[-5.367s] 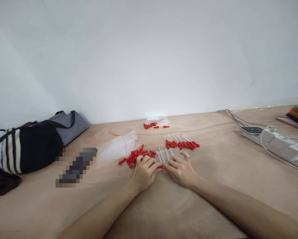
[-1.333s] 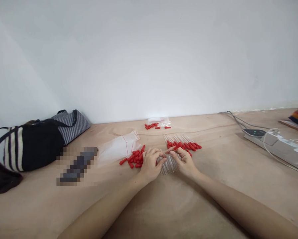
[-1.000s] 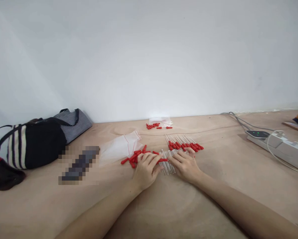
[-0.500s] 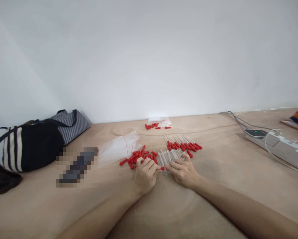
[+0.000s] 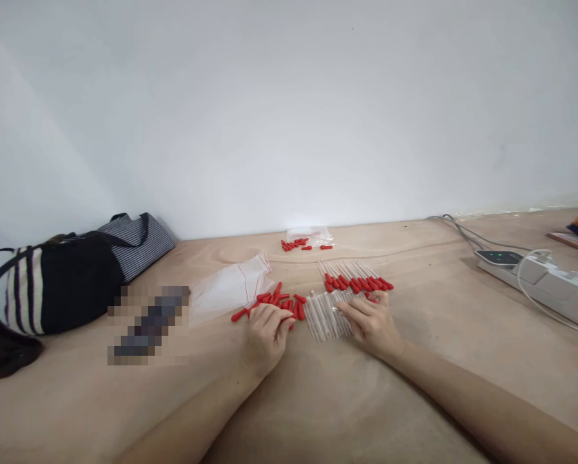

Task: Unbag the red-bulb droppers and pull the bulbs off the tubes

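Note:
My left hand is at the near edge of a loose pile of red rubber dropper bulbs, thumb and fingertips pinched around one bulb. To its right lies a row of clear glass dropper tubes, side by side. My right hand rests over the right end of this row, its fingers closed at the end of a glass tube that they partly hide. Just behind, several droppers with red bulbs fitted lie with their thin glass tips pointing to the wall.
A clear zip bag lies left of the pile. More loose bulbs sit by another plastic bag near the wall. A blurred dark object and a black bag are left; a power strip with cables is right.
My hands have moved apart. The left has gone from the tubes, where it held a red bulb, back to the bulb pile. The right has shifted right along the tube row.

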Action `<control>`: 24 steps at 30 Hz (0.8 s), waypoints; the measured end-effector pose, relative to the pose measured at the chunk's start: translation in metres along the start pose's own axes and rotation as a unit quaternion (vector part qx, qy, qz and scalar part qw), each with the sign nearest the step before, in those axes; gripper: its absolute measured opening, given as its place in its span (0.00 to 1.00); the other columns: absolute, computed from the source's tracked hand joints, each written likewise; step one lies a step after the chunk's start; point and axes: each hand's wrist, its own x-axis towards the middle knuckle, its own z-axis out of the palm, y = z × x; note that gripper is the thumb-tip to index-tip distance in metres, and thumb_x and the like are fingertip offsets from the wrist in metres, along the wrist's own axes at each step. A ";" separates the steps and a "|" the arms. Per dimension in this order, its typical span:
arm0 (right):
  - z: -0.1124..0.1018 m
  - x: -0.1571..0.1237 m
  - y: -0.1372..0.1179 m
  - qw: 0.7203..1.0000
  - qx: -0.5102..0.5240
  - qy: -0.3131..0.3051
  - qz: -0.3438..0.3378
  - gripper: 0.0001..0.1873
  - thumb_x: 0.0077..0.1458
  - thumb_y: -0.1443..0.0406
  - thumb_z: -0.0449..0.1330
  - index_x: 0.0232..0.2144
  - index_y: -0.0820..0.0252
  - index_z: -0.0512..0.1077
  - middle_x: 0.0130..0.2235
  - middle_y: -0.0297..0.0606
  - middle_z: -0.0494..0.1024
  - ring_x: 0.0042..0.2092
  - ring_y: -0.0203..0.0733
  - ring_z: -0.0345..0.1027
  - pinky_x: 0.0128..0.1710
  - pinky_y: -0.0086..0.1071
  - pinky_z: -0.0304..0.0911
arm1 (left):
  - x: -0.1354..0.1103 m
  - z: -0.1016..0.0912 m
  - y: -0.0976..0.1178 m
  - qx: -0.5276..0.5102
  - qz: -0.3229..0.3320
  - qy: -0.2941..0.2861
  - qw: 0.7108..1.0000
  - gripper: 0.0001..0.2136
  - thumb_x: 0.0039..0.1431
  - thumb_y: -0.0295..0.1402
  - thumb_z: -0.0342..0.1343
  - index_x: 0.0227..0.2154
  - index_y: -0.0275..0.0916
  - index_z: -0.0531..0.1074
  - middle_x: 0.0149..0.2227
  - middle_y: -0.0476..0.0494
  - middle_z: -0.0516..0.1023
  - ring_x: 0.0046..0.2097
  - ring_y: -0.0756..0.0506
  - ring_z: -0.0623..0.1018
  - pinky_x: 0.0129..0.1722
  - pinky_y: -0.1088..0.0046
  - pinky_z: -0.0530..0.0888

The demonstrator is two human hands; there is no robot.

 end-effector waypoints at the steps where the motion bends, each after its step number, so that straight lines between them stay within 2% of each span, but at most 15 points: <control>1: -0.001 0.001 0.003 1.000 0.012 -0.006 0.022 0.15 0.52 0.73 0.47 0.39 0.58 0.69 0.26 0.33 0.71 0.28 0.33 0.60 0.38 0.35 0.46 | 0.003 -0.004 -0.005 -0.010 -0.022 0.010 1.000 0.07 0.57 0.32 0.47 0.28 0.38 0.69 0.27 0.46 0.72 0.33 0.47 0.69 0.35 0.70 0.64; 3: 0.000 0.005 0.009 0.996 0.040 -0.020 0.073 0.19 0.52 0.74 0.46 0.45 0.60 0.66 0.31 0.38 0.70 0.32 0.36 0.62 0.36 0.33 0.50 | 0.010 -0.013 -0.016 -0.016 -0.076 0.018 0.997 0.07 0.56 0.32 0.47 0.31 0.38 0.69 0.31 0.45 0.73 0.35 0.47 0.71 0.36 0.71 0.67; 5: 0.001 0.008 0.014 0.989 0.069 -0.028 0.131 0.20 0.51 0.74 0.44 0.45 0.63 0.66 0.33 0.41 0.69 0.33 0.38 0.63 0.34 0.32 0.53 | 0.016 -0.020 -0.030 -0.007 -0.142 0.004 0.990 0.08 0.55 0.32 0.47 0.32 0.39 0.70 0.32 0.44 0.73 0.36 0.47 0.72 0.35 0.71 0.69; 8: 0.003 0.011 0.020 0.973 0.082 -0.055 0.208 0.17 0.51 0.72 0.45 0.38 0.63 0.70 0.29 0.40 0.68 0.32 0.39 0.63 0.31 0.31 0.57 | 0.017 -0.023 -0.049 -0.018 -0.229 -0.036 0.973 0.09 0.51 0.32 0.48 0.32 0.37 0.70 0.31 0.45 0.74 0.30 0.48 0.73 0.29 0.73 0.71; 11: 0.005 0.010 0.023 0.965 0.056 -0.090 0.238 0.13 0.51 0.70 0.47 0.33 0.60 0.71 0.28 0.39 0.69 0.31 0.39 0.64 0.31 0.31 0.58 | 0.015 -0.020 -0.058 -0.029 -0.275 -0.080 0.958 0.09 0.47 0.32 0.49 0.31 0.37 0.70 0.27 0.47 0.74 0.26 0.49 0.73 0.27 0.73 0.72; 14: 0.010 0.007 0.024 0.969 0.046 -0.085 0.228 0.11 0.49 0.71 0.48 0.30 0.61 0.71 0.29 0.40 0.70 0.31 0.39 0.65 0.31 0.30 0.58 | 0.015 -0.017 -0.057 -0.017 -0.280 -0.107 0.954 0.09 0.48 0.35 0.50 0.30 0.37 0.70 0.26 0.47 0.75 0.27 0.48 0.74 0.28 0.72 0.72; 18: 0.019 0.003 0.020 0.975 0.031 -0.069 0.211 0.12 0.46 0.75 0.48 0.29 0.62 0.70 0.29 0.40 0.70 0.31 0.38 0.65 0.30 0.30 0.58 | 0.018 -0.020 -0.053 0.024 -0.262 -0.085 0.961 0.12 0.49 0.40 0.51 0.30 0.37 0.71 0.30 0.44 0.76 0.29 0.47 0.74 0.28 0.71 0.71; 24: 0.021 0.003 0.014 0.972 0.022 -0.098 0.210 0.14 0.42 0.77 0.50 0.31 0.63 0.70 0.31 0.40 0.70 0.32 0.37 0.65 0.31 0.28 0.58 | 0.018 -0.020 -0.051 0.048 -0.224 -0.071 0.971 0.10 0.51 0.37 0.50 0.28 0.36 0.72 0.29 0.43 0.75 0.31 0.46 0.73 0.31 0.70 0.70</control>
